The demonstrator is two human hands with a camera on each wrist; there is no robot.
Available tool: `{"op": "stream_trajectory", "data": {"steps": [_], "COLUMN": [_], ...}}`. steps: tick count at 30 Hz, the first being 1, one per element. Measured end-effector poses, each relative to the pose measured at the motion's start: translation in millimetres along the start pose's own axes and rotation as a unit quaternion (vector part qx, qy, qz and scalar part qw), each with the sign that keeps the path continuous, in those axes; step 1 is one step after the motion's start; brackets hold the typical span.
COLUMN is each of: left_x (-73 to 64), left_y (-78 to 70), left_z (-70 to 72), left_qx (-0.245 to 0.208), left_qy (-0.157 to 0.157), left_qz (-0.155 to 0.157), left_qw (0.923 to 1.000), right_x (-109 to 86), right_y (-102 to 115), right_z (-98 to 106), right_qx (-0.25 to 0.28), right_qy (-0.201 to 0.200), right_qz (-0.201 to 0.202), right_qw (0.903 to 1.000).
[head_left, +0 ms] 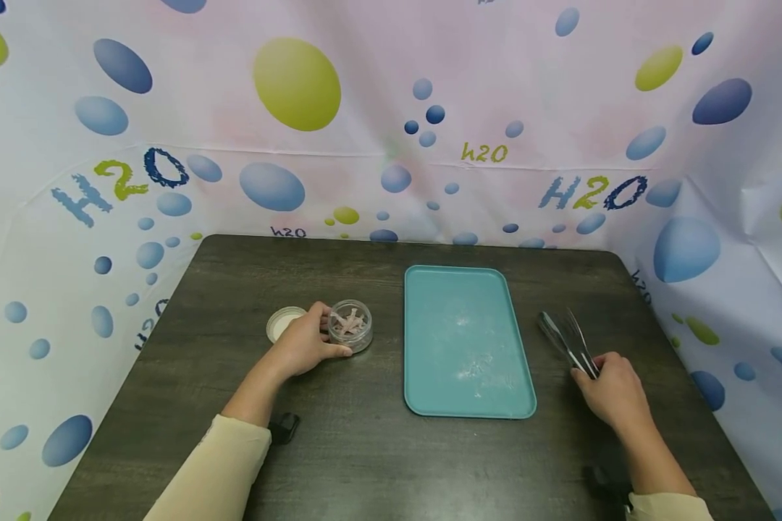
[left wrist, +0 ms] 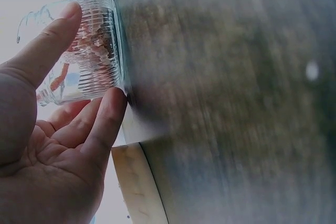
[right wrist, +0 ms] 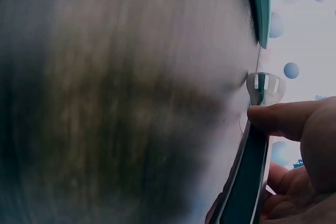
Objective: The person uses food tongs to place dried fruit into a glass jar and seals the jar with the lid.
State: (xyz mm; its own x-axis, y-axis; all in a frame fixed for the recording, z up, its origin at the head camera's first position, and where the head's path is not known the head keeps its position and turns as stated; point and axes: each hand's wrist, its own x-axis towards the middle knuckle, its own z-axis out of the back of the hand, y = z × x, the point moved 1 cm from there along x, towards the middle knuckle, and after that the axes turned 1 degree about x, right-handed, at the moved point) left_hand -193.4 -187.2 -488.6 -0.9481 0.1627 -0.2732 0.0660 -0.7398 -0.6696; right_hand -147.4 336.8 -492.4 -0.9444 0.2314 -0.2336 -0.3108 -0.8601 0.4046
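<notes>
A small clear glass jar (head_left: 358, 340) stands on the dark table, with pinkish-beige strips (head_left: 349, 323) inside. My left hand (head_left: 303, 341) holds it from the left side. In the left wrist view the thumb lies across the ribbed glass and the fingers (left wrist: 107, 114) are at the opposite side. On the right, my right hand (head_left: 615, 391) grips metal tongs (head_left: 568, 346), whose two arms spread apart and point away from me. The right wrist view shows the thumb pressed on the tongs (right wrist: 247, 171) near their slotted tip.
A round pale lid (head_left: 282, 323) lies left of the jar, right behind the left hand. Between the hands lies a turquoise rectangular tray (head_left: 465, 340) with whitish marks on it. The table (head_left: 339, 463) meets a patterned curtain (head_left: 365, 87) at the back and sides.
</notes>
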Motion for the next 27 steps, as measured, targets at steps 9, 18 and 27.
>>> {"op": "stream_trajectory", "data": {"steps": [9,18,27], "left_x": [0.2,-1.0,-0.7], "left_y": [-0.3,-1.5,-1.6], "left_z": [-0.7,0.5,-1.9], "left_qx": [0.008,0.01,-0.003], "left_qy": [-0.001,-0.004,-0.002], "left_qz": [-0.008,-0.002,-0.005], "left_qw": [0.9999,0.9999,1.0], "right_x": [3.2,6.0,-1.4], "right_y": [-7.5,-9.0,-1.4], "right_z": [-1.5,-5.0,-2.9], "right_qx": [-0.009,-0.007,0.006], "right_qy": [0.023,0.025,0.006], "right_qz": [-0.004,-0.001,-0.03], "right_qw": [0.9997,0.9997,0.9995]}}
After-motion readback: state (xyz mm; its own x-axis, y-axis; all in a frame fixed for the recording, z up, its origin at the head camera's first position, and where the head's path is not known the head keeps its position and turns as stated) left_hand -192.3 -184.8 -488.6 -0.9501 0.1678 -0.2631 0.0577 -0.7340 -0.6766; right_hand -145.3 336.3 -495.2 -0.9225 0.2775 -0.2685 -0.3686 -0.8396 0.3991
